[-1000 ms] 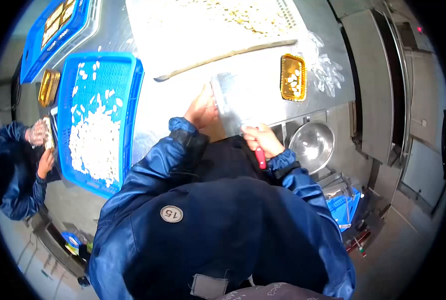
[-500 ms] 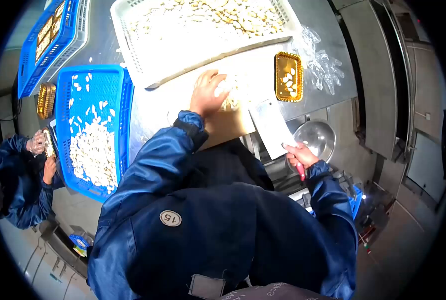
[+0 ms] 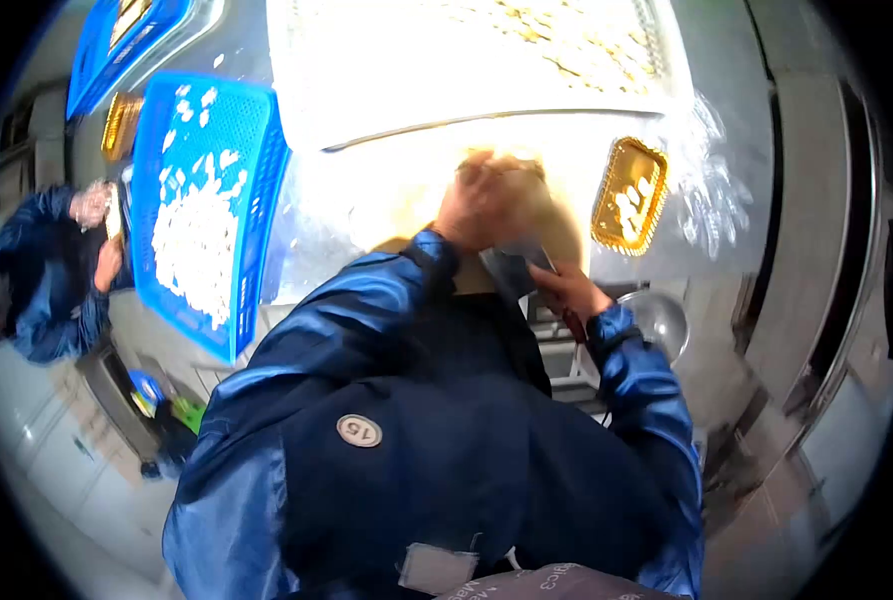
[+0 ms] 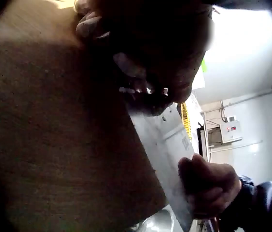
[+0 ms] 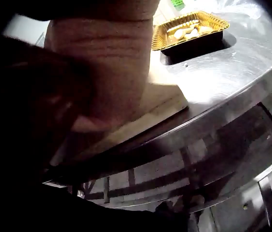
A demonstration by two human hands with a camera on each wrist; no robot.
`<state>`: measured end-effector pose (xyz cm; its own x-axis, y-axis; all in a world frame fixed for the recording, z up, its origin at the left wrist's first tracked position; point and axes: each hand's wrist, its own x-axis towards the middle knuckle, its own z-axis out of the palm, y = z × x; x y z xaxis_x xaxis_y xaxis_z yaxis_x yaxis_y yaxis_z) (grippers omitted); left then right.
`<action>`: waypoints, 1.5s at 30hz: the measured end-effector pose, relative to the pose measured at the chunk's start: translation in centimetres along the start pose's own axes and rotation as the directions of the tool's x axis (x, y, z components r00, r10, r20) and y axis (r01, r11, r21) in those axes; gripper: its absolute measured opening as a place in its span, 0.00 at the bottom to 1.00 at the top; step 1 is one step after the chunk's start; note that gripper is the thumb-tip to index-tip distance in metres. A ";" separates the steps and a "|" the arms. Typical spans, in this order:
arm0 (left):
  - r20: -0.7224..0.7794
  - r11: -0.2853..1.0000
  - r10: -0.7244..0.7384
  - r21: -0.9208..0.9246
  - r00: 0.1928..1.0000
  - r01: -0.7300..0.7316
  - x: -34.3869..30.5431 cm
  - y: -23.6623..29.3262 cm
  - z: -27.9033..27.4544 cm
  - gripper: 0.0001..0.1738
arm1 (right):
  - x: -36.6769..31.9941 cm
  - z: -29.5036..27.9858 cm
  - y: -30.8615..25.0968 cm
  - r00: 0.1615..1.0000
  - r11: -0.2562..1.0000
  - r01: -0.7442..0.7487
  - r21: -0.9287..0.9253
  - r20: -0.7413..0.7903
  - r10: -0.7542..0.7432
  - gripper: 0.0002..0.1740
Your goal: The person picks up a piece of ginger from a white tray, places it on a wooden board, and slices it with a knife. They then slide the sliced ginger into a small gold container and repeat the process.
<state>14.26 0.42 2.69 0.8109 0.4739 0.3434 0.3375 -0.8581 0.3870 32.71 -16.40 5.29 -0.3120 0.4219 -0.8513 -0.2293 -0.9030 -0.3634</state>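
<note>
By the board, a cleaver juts leftward from the right hand.

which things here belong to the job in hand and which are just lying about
Seemingly in the job:
cleaver, held by the right hand
board, under the left hand
gold tray with pale pieces
white crate

Probably lying about:
clear plastic
steel bowl
stacked gold trays

Right fingers in a curl
</note>
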 end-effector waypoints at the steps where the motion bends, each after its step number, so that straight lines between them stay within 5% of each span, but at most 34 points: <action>1: 0.057 0.976 -0.218 -0.008 0.974 0.219 0.3 0.8 -0.3 0.25 | -0.4 0.6 -0.3 0.999 1.000 0.006 0.010 -0.040 -0.005 0.13; 2: 0.240 0.947 -0.294 -0.059 0.925 0.316 0.4 1.1 -1.5 0.25 | -1.0 1.5 -0.8 0.998 1.000 0.015 0.009 -0.067 -0.015 0.12; 4: -0.002 0.951 -0.228 -0.215 0.974 0.222 -1.4 -0.1 0.6 0.23 | -1.7 3.6 -1.4 0.984 0.996 0.044 0.081 -0.175 -0.030 0.10; 6: 0.025 0.940 -0.326 -0.102 0.945 0.327 -1.0 1.2 -2.3 0.21 | -1.9 3.7 -1.3 0.981 0.983 -0.027 0.182 -0.183 0.060 0.09; 10: -0.215 0.936 -0.335 -0.185 0.917 0.299 -2.2 1.7 -5.2 0.18 | -5.1 6.8 -3.7 0.965 0.995 -0.085 -0.056 -0.253 0.068 0.09; 14: -0.201 0.884 -0.448 -0.243 0.871 0.398 -4.2 1.1 -11.1 0.20 | -6.0 10.8 -6.8 0.988 0.974 -0.021 -0.224 -0.151 -0.014 0.11; 19: -0.403 0.849 -0.517 -0.132 0.755 0.511 -11.1 -2.8 -20.6 0.20 | -4.1 22.3 -12.2 0.997 0.857 0.048 -0.514 -0.030 -0.074 0.15; 24: -0.653 0.778 -0.504 -0.061 0.565 0.625 -22.6 -8.8 -28.6 0.19 | 2.5 35.9 -14.4 0.949 0.672 0.275 -0.687 0.304 -0.078 0.15; 28: -0.702 0.607 -0.635 -0.195 0.323 0.770 -32.1 -13.8 -30.3 0.18 | 5.4 43.9 -11.9 0.925 0.690 0.353 -0.631 0.347 -0.156 0.12; 31: -0.608 0.508 -0.754 -0.303 0.247 0.806 -38.3 -17.0 -30.3 0.21 | 6.5 43.0 -10.9 0.868 0.378 0.483 -0.790 0.375 -0.325 0.11; 34: -0.604 0.502 -0.777 -0.426 0.177 0.753 -41.1 -16.8 -31.4 0.21 | 4.7 40.3 -11.6 0.821 0.252 0.487 -0.836 0.340 -0.459 0.12; 36: -0.649 0.492 -0.759 -0.528 0.045 0.692 -41.7 -15.9 -31.9 0.19 | 3.0 38.8 -11.6 0.736 0.258 0.603 -0.755 0.402 -0.545 0.17; 38: -0.791 0.520 -0.612 -0.396 0.007 0.757 -41.6 -14.4 -31.5 0.18 | 2.3 36.6 -11.1 0.757 0.398 0.581 -0.710 0.291 -0.586 0.15; 39: -0.816 0.534 -0.578 -0.386 -0.009 0.752 -40.3 -12.7 -31.4 0.16 | 2.8 33.8 -11.4 0.877 0.630 0.429 -0.648 0.132 -0.462 0.11; 42: -0.735 0.578 -0.665 -0.395 0.132 0.714 -35.1 -7.6 -27.7 0.18 | 1.8 28.6 -9.3 0.836 0.656 0.416 -0.630 -0.021 -0.549 0.08; 45: -0.449 0.656 -0.753 -0.451 0.481 0.605 -28.9 -3.3 -21.5 0.28 | -0.6 23.7 -6.5 0.789 0.733 0.434 -0.523 -0.172 -0.590 0.09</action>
<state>-20.58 -6.23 9.87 -0.0785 0.9630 0.2580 0.4961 -0.1867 0.8479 12.56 -8.82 17.16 0.0478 0.8515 -0.5222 0.1786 -0.5217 -0.8342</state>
